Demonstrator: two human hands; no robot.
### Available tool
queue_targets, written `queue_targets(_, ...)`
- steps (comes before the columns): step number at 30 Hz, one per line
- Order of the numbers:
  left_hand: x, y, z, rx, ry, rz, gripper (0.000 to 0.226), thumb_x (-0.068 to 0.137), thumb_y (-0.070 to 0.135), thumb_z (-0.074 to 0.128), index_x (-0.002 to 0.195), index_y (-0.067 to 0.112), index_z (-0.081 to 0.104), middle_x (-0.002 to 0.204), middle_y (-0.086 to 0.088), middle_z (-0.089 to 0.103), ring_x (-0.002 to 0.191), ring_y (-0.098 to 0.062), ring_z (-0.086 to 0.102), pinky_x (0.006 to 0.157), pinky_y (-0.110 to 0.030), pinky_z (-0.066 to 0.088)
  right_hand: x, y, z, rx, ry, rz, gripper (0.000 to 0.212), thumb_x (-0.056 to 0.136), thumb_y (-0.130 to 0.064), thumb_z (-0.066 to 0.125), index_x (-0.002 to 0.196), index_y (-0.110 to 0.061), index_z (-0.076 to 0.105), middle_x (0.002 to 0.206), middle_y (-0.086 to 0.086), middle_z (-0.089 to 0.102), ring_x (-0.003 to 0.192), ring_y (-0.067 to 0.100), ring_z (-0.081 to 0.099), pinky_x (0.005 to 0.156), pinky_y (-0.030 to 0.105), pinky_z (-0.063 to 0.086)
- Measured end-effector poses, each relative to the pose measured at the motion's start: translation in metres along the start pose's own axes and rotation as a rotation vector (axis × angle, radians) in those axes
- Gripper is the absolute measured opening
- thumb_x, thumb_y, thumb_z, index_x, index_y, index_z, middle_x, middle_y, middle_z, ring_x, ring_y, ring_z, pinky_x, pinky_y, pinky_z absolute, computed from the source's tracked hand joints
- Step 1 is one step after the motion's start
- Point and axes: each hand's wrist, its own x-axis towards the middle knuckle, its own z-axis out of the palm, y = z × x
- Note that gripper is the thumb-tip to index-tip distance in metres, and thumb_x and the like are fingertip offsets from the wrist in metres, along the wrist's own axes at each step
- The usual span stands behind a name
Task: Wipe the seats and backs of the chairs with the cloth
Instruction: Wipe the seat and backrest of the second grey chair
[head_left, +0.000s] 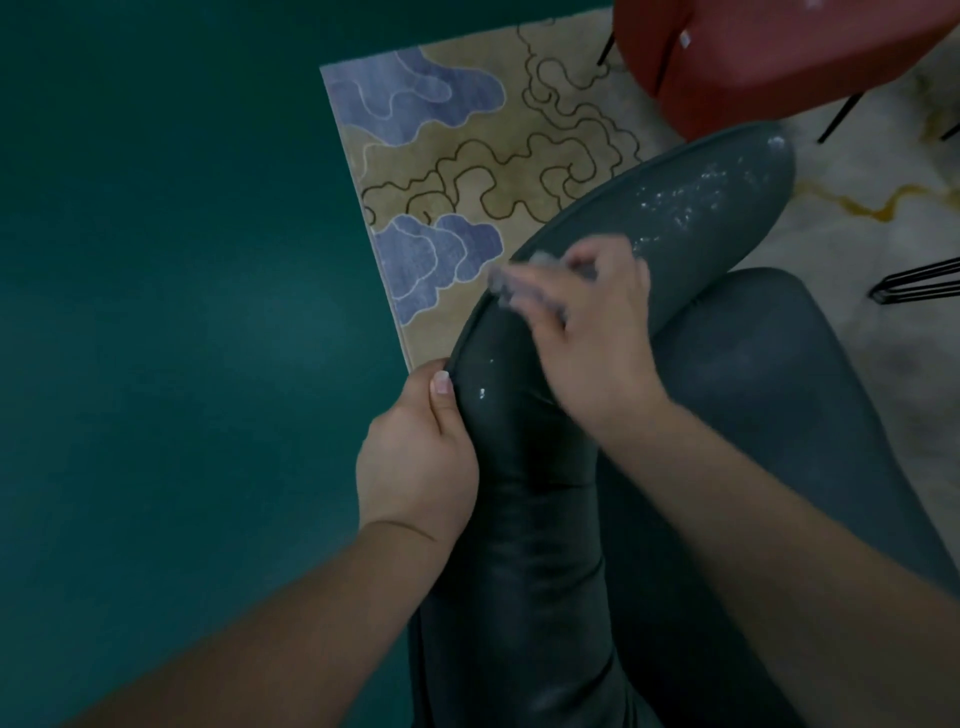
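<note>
A dark grey-green leather chair fills the lower middle; its curved back (524, 519) runs up to the right, its seat (769, 374) lies to the right. My left hand (415, 462) grips the back's left edge, thumb on top. My right hand (592, 332) holds a small greyish cloth (511, 286), blurred by motion, against the top rim of the back. Wet speckles (696, 208) glisten on the upper end of the back beyond my right hand.
A red chair (769, 57) with thin black legs stands at the top right. A patterned beige and blue rug (467, 145) lies on the dark teal floor (171, 312). Black wire legs (919, 283) show at the right edge, on pale marbled flooring.
</note>
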Motion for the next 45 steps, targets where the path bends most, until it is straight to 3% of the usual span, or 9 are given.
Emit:
queue_targets(3, 0.0, -0.001, 0.001, 0.011, 0.004, -0.007, 0.033, 0.1, 0.036, 0.028, 0.107, 0.027, 0.059, 0.071, 0.004, 0.056, 0.073, -0.03, 0.055, 0.064, -0.035, 0.042, 0.02, 0.0, 0.0, -0.04, -0.003, 0.067, 0.023, 0.092, -0.029, 0.059, 0.113, -0.035, 0.066, 0.107, -0.002, 0.037, 0.1, 0.017, 0.034, 0.092, 0.037, 0.04)
queue_targets(9, 0.001, 0.001, 0.001, 0.049, 0.01, 0.014, 0.032, 0.099, 0.032, 0.029, 0.104, 0.017, 0.057, 0.076, -0.011, 0.061, 0.073, -0.037, 0.054, 0.06, -0.036, 0.037, -0.024, -0.011, -0.004, 0.06, -0.163, -0.212, 0.027, 0.089, -0.023, 0.061, 0.114, -0.03, 0.068, 0.102, 0.002, 0.045, 0.094, 0.023, 0.04, 0.08, 0.04, 0.042)
queue_targets(14, 0.001, -0.001, 0.0, 0.042, 0.028, 0.014, 0.031, 0.1, 0.031, 0.029, 0.103, 0.02, 0.057, 0.074, -0.007, 0.06, 0.073, -0.035, 0.054, 0.064, -0.039, 0.044, 0.028, -0.005, -0.002, -0.079, -0.116, -0.07, 0.023, 0.093, -0.029, 0.057, 0.113, -0.033, 0.067, 0.107, -0.003, 0.046, 0.1, 0.02, 0.038, 0.089, 0.04, 0.04)
queue_targets(18, 0.001, 0.002, -0.001, 0.014, 0.033, 0.02, 0.017, 0.099, 0.022, 0.034, 0.09, 0.02, 0.049, 0.075, -0.014, 0.061, 0.069, -0.039, 0.053, 0.06, -0.041, 0.042, -0.044, -0.02, 0.001, 0.101, -0.154, -0.218, 0.024, 0.091, -0.024, 0.056, 0.111, -0.028, 0.069, 0.104, 0.003, 0.053, 0.093, 0.026, 0.044, 0.078, 0.042, 0.043)
queue_targets(25, 0.0, -0.002, 0.003, 0.009, 0.085, 0.045, 0.021, 0.1, 0.024, 0.033, 0.103, 0.018, 0.053, 0.065, 0.007, 0.051, 0.066, -0.027, 0.053, 0.06, -0.035, 0.04, -0.01, 0.0, 0.001, 0.059, -0.01, -0.004, 0.028, 0.092, -0.02, 0.059, 0.118, -0.029, 0.065, 0.106, -0.003, 0.04, 0.1, 0.018, 0.037, 0.09, 0.032, 0.04)
queue_targets(30, 0.003, -0.002, 0.0, -0.019, 0.066, 0.019, 0.018, 0.098, 0.02, 0.036, 0.103, 0.021, 0.053, 0.074, -0.006, 0.059, 0.072, -0.032, 0.056, 0.064, -0.038, 0.044, -0.09, -0.029, 0.01, 0.144, -0.005, -0.099, 0.032, 0.089, -0.019, 0.054, 0.118, -0.021, 0.066, 0.106, 0.01, 0.049, 0.091, 0.029, 0.046, 0.083, 0.035, 0.038)
queue_targets(36, 0.002, -0.006, 0.002, -0.055, 0.102, 0.01, 0.019, 0.101, 0.023, 0.034, 0.099, 0.023, 0.054, 0.067, 0.013, 0.051, 0.064, -0.014, 0.051, 0.058, -0.03, 0.032, -0.056, -0.007, 0.004, 0.134, 0.038, 0.022, 0.034, 0.09, -0.012, 0.06, 0.123, -0.018, 0.063, 0.108, 0.002, 0.038, 0.101, 0.03, 0.046, 0.094, 0.038, 0.041)
queue_targets(40, 0.004, -0.009, 0.002, -0.077, 0.099, 0.008, 0.018, 0.101, 0.023, 0.035, 0.093, 0.026, 0.051, 0.069, 0.018, 0.048, 0.063, -0.006, 0.046, 0.06, -0.025, 0.029, -0.111, -0.02, 0.004, 0.16, 0.001, -0.119, 0.038, 0.084, -0.008, 0.062, 0.12, -0.021, 0.066, 0.104, 0.006, 0.045, 0.094, 0.026, 0.047, 0.088, 0.028, 0.039)
queue_targets(45, 0.003, -0.008, 0.002, -0.062, 0.091, -0.003, 0.021, 0.101, 0.024, 0.034, 0.099, 0.023, 0.054, 0.071, 0.017, 0.048, 0.073, -0.018, 0.051, 0.066, -0.029, 0.035, -0.087, -0.009, 0.003, 0.13, 0.023, -0.135, 0.033, 0.084, -0.008, 0.066, 0.115, -0.02, 0.069, 0.101, 0.009, 0.045, 0.093, 0.029, 0.047, 0.085, 0.027, 0.037)
